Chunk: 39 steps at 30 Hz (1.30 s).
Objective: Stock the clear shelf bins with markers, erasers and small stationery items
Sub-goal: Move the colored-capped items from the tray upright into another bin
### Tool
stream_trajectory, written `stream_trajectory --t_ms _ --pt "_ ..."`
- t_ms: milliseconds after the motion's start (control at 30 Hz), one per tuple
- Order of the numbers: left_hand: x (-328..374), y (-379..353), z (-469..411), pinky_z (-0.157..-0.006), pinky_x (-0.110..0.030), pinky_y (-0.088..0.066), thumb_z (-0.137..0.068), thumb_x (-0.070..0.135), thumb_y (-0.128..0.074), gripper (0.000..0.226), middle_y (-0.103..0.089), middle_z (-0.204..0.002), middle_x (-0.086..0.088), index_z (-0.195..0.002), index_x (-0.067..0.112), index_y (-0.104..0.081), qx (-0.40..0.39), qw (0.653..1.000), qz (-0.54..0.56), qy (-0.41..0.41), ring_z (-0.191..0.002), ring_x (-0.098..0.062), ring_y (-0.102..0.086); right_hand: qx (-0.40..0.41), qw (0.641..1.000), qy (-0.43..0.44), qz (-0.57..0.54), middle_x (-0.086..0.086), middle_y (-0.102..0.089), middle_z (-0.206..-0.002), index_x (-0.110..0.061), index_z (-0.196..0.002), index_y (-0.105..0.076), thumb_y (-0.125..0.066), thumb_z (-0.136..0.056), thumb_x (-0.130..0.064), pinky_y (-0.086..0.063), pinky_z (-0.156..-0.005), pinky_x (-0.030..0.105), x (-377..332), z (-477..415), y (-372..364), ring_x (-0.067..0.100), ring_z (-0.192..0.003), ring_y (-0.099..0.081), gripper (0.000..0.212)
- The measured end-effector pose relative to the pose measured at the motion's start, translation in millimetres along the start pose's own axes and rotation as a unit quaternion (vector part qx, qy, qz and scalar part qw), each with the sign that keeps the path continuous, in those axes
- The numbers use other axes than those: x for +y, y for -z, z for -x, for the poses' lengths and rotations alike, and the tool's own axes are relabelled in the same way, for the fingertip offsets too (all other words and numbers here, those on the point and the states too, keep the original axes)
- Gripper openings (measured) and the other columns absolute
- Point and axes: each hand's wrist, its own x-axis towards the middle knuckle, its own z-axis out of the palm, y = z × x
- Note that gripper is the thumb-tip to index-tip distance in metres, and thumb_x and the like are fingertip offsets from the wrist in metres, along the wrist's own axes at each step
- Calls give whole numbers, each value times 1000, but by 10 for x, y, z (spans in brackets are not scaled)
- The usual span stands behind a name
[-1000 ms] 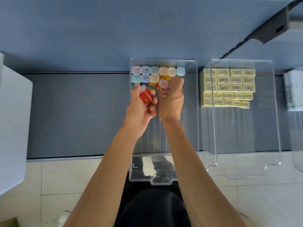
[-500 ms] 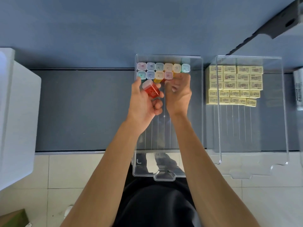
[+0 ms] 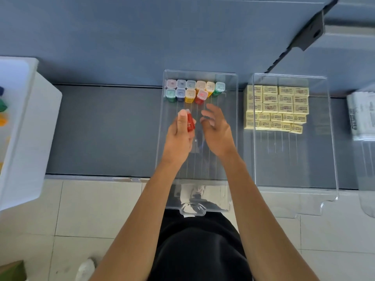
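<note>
A clear bin [image 3: 233, 126] sits on the grey shelf in front of me. Along its far end stand several capped markers [image 3: 190, 92] in two rows, pink, blue, yellow, red and green. My left hand [image 3: 178, 138] holds a red marker [image 3: 190, 123] over the middle of the bin, thumb on top. Just to its right my right hand [image 3: 217, 130] hovers with relaxed, slightly curled fingers and holds nothing. A red marker [image 3: 201, 96] stands at the right end of the near row.
A second clear bin [image 3: 328, 138] to the right holds several yellow erasers [image 3: 277, 106] stacked at its far end. A white box [image 3: 24, 126] with coloured items stands at the left. White packets [image 3: 362, 114] lie at the far right. Tiled floor below.
My right hand has let go of the red marker in the near row and drawn back toward me. My left hand with its red marker has also pulled back from the rows.
</note>
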Motion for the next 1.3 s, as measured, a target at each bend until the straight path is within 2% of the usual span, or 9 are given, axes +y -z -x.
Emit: stream_trajectory --t_ms 100,300,633,800,867,933,1033,1133,1300 --pt "-16 18 26 -42 -12 -31 -104 49 -27 45 -41 -48 14 -89 16 -54 8 1000 13 12 -40 -1 -39 -10 1000 0 1 2 -45 -147 -17 -147 -37 -44 -103 -13 -37 -81 2 -90 -62 -53 5 -115 -47 45" --pt "-84 81 0 -40 -15 -26 -104 49 -28 47 -35 -49 10 -84 17 -55 3 1000 15 7 -41 -3 -31 5 999 -35 -29 2 -44 -148 -20 -146 -37 -46 -102 -16 -42 -106 32 -96 -131 -141 14 -132 -44 46" --pt "-111 129 -97 -39 -13 -28 -104 49 -30 46 -36 -55 6 -99 11 -54 18 1000 -4 23 -36 -4 -36 -29 999 -28 -23 -3 -43 -149 -20 -147 -38 -47 -102 -15 -33 -101 20 -21 -172 -149 13 -137 -40 46" --pt "-107 73 -61 -39 -14 -26 -105 49 -30 44 -35 -58 4 -99 11 -53 5 1000 -13 20 -39 -4 -31 -32 997 -43 -48 -3 -44 -149 -20 -146 -39 -45 -103 -17 -34 -107 27 -16 -105 -117 13 -137 -39 44" --pt "-99 49 -27 -40 -14 -26 -105 48 -32 40 -33 -61 2 -98 13 -51 3 1000 -16 21 -41 -3 -29 -32 997 -41 -49 -3 -50 -143 -18 -144 -43 -45 -103 -18 -38 -103 21 -7 -40 -89 10 -132 -45 41" --pt "-103 36 -7 -42 -15 -27 -104 46 -37 35 -37 -58 8 -92 16 -50 9 999 -37 11 -41 -3 -31 -26 998 -20 -60 -4 -62 -126 -15 -132 -57 -47 -102 -20 -44 -92 16 -24 43 -66 9 -116 -57 31" --pt "-133 27 0 -44 -17 -31 -105 41 -40 28 -45 -48 18 -90 20 -51 11 997 -67 -23 -41 -3 -37 -23 994 23 -108 -6 -72 -95 -24 -101 -69 -54 -100 -26 -56 -83 29 -37 174 -39 13 -94 -69 15" --pt "-151 -7 -1 -49 -16 -35 -108 33 -36 27 -48 -49 21 -104 14 -55 9 996 -85 -35 -44 0 -43 -18 990 54 -126 -11 -72 -93 -28 -100 -69 -61 -96 -21 -57 -81 30 -41 272 8 10 -89 -69 11" --pt "-116 -34 -32 -51 -25 -30 -108 16 -33 25 -41 -55 10 -113 5 -55 -51 995 -74 -47 -50 -7 -33 9 993 42 -113 -6 -71 -93 -24 -105 -64 -64 -94 -15 -58 -78 33 -55 242 58 12 -86 -69 15"
